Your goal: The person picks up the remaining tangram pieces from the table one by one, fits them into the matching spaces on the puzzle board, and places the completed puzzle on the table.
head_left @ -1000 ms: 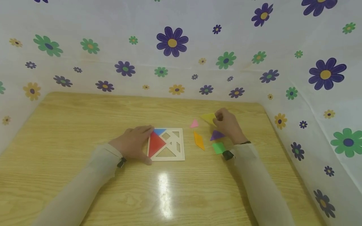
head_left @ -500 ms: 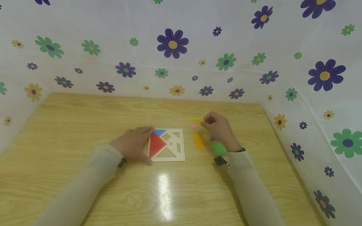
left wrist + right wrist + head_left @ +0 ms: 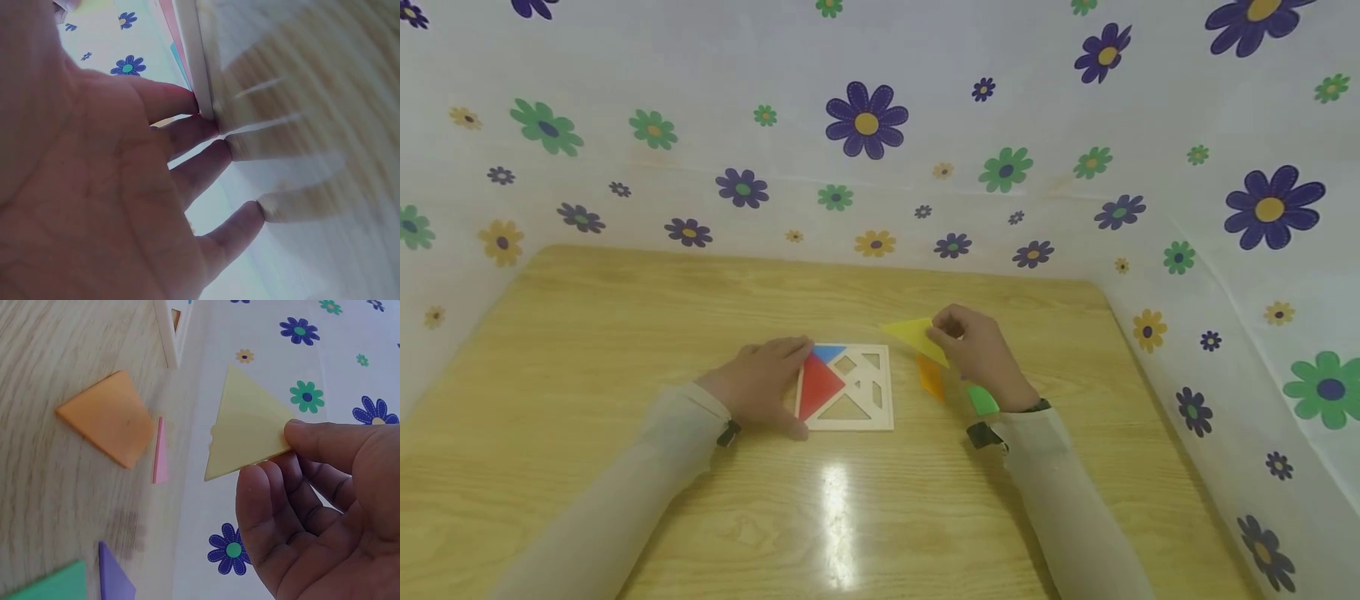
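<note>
My left hand (image 3: 760, 387) rests with fairly straight fingers along the left side of a white tangram tray (image 3: 887, 400). Its fingertips touch the tabletop and the tray's edge in the left wrist view. A red triangle (image 3: 820, 387) and a blue triangle (image 3: 828, 352) lie in the tray; its other cutouts show bare wood. Between thumb and fingers, my right hand (image 3: 985, 354) pinches a yellow triangle (image 3: 913, 335) by one corner, raised above the table to the right of the tray.
Loose on the wooden table (image 3: 700, 508) lie an orange parallelogram (image 3: 931, 380) and a green piece (image 3: 982, 401), partly covered by the right hand. The right wrist view also shows a pink piece (image 3: 160, 456) and a purple piece (image 3: 114, 575). Flower-printed cloth (image 3: 700, 67) borders the table.
My right hand has lifted the yellow triangle and brought it left and nearer, over the pink piece toward the tray. The left hand has stayed at the tray.
</note>
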Motion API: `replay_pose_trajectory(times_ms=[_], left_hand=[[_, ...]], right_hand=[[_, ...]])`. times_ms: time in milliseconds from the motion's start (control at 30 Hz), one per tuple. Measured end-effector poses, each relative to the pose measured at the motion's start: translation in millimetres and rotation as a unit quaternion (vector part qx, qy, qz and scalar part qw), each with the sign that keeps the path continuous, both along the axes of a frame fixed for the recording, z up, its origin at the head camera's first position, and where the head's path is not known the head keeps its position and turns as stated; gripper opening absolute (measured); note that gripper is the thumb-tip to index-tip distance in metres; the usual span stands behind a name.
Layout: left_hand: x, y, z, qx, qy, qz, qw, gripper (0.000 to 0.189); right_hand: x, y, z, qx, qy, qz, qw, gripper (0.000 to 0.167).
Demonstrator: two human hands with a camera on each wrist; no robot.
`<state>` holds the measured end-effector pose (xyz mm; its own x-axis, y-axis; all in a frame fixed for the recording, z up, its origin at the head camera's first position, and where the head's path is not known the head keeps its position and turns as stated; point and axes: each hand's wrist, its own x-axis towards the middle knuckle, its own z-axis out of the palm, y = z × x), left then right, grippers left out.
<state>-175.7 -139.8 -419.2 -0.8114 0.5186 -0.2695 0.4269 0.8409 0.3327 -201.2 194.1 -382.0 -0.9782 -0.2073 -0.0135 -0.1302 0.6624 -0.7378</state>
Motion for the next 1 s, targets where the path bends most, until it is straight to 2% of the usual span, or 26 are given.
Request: replay_pose_trajectory(times_ms=[333, 533, 733, 867, 1000], left_hand=[[0.6, -2.5, 0.3, 0.001, 0.009, -0.009, 0.9999, 0.122], [-1.3, -3.7, -4.1, -0.007, 0.006, -0.005, 0.9999, 0.110], [-3.0, -4.8, -4.4, -0.002, 0.015, -0.010, 0.9998, 0.106], [-5.1, -4.8, -5.7, 0.003, 0.015, -0.010, 0.9998, 0.109], [-4.9, -5.5, -8.0, 0.003, 0.013, -0.014, 0.9998, 0.122]], right_hand=[[-0.8, -0.1, -3.4, 0.017, 0.035, 0.024, 0.9990, 0.014], [-1.0, -0.7, -6.8, 0.047, 0.067, 0.043, 0.9957, 0.011], [-1.8, -1.5, -6.5, 0.046, 0.077, 0.052, 0.9946, 0.011], [-0.9, -0.5, -4.8, 0.049, 0.076, 0.051, 0.9946, 0.011], [0.6, -1.0, -4.6, 0.049, 0.073, 0.053, 0.9948, 0.013]])
